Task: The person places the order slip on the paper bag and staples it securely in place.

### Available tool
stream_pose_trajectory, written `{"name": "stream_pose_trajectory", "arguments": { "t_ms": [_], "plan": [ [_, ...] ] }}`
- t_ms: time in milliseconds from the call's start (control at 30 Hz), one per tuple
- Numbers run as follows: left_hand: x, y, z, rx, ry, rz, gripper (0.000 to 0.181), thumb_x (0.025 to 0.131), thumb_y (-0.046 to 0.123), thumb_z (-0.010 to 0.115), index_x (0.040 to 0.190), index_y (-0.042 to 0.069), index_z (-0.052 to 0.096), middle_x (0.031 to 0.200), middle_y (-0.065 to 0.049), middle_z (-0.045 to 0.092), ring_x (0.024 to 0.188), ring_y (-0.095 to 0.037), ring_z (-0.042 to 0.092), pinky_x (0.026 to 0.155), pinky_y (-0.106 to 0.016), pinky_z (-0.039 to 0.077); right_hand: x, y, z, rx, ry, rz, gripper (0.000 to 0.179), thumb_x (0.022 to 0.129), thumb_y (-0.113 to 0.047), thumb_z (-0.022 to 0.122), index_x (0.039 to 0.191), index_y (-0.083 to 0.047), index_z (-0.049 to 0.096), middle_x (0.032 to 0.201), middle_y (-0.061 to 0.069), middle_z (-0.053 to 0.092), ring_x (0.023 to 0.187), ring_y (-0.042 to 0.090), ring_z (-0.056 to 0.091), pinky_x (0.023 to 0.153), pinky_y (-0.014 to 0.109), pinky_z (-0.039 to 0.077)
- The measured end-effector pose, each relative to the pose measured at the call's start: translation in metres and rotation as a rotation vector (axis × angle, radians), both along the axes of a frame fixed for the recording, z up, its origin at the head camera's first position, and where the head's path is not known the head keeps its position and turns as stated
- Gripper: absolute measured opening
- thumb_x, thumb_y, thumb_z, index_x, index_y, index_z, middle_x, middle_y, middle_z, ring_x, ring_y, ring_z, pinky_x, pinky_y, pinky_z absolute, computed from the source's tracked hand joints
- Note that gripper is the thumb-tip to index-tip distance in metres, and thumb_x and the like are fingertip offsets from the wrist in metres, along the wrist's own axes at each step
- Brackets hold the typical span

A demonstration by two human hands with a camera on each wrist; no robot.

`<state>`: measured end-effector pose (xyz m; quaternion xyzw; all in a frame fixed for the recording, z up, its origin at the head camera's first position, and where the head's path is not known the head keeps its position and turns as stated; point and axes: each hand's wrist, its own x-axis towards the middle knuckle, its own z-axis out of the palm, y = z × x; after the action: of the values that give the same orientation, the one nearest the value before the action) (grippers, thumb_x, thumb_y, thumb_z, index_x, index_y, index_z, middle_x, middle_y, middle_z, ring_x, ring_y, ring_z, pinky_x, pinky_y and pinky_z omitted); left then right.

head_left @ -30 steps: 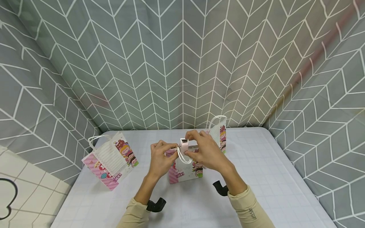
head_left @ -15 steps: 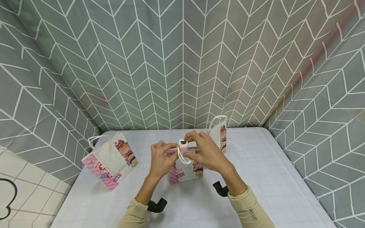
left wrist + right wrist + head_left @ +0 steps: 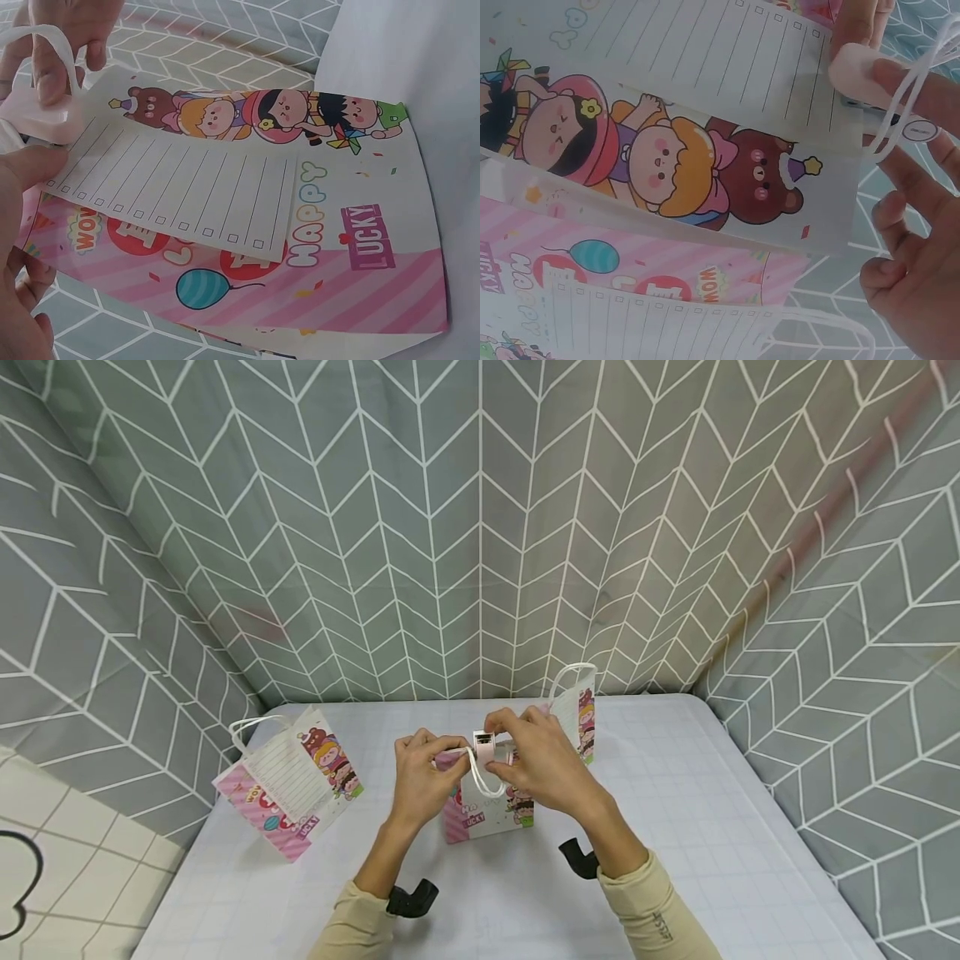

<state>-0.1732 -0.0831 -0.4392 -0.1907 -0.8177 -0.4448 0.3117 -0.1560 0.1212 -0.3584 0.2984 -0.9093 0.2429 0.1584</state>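
A paper gift bag (image 3: 487, 818) with cartoon figures and pink stripes is held upright at the table's middle. A ruled paper checklist (image 3: 187, 187) lies against its front, near the top edge. My left hand (image 3: 422, 779) pinches the bag's top edge beside the white cord handle (image 3: 487, 785). My right hand (image 3: 551, 764) grips a small pale pink stapler (image 3: 484, 747) between thumb and forefinger. The stapler sits over the edge of bag and checklist in the left wrist view. Whether its jaws are pressed together I cannot tell.
Another gift bag (image 3: 296, 785), also with a checklist on its front, stands at the table's left. A third bag (image 3: 581, 718) stands behind my right hand. Patterned curtains (image 3: 480, 527) enclose the white table (image 3: 712, 843).
The stapler has shifted very slightly towards me, and the fingers of my right hand have come down a little with it. My left hand and the bags stay nearly where they were.
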Motion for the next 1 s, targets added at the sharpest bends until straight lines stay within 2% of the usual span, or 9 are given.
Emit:
{"name": "stream_pose_trajectory", "arguments": {
  "t_ms": [100,267,633,767,1000],
  "plan": [
    [0.000,-0.001,0.000,0.000,-0.006,-0.011,0.016,0.076,0.012,0.086,0.091,0.014,0.080,0.072,0.006,0.059,0.073,-0.010,0.045,0.088,-0.045,0.027,0.000,0.002,0.001,-0.023,-0.036,-0.003,0.051,0.081,-0.028,0.086,0.123,-0.022,0.059,0.102,-0.009,0.065,0.084,0.010,0.045,0.077,0.032,0.035],
    [0.000,-0.001,0.001,-0.016,-0.016,-0.025,0.016,0.077,0.012,0.086,0.091,0.014,0.080,0.071,0.006,0.058,0.073,-0.009,0.044,0.087,-0.044,0.026,-0.001,0.004,0.002,-0.030,-0.065,0.010,0.051,0.082,-0.029,0.085,0.129,-0.020,0.065,0.093,-0.008,0.065,0.081,0.009,0.042,0.075,0.032,0.035],
    [-0.001,-0.004,0.003,-0.032,-0.025,-0.062,0.018,0.077,0.011,0.087,0.092,0.013,0.080,0.076,0.003,0.063,0.075,-0.012,0.048,0.087,-0.045,0.027,-0.004,0.004,0.000,-0.035,-0.038,0.047,0.042,0.082,-0.027,0.085,0.119,-0.017,0.072,0.085,-0.011,0.065,0.078,0.010,0.037,0.070,0.029,0.034],
    [-0.002,-0.008,0.003,-0.038,-0.051,-0.103,0.019,0.079,0.016,0.084,0.096,0.016,0.077,0.084,0.002,0.069,0.081,-0.014,0.051,0.090,-0.047,0.027,-0.006,0.005,-0.003,-0.059,-0.014,0.069,0.041,0.081,-0.028,0.086,0.118,-0.016,0.072,0.083,-0.010,0.064,0.077,0.009,0.036,0.068,0.027,0.034],
    [-0.002,-0.012,0.002,-0.059,-0.109,-0.230,0.049,0.074,0.022,0.089,0.120,0.019,0.073,0.107,0.004,0.073,0.102,-0.016,0.053,0.099,-0.050,0.023,-0.009,0.005,-0.006,-0.061,0.004,0.082,0.040,0.081,-0.029,0.086,0.116,-0.017,0.072,0.084,-0.011,0.064,0.076,0.009,0.036,0.068,0.027,0.034]
  ]
}}
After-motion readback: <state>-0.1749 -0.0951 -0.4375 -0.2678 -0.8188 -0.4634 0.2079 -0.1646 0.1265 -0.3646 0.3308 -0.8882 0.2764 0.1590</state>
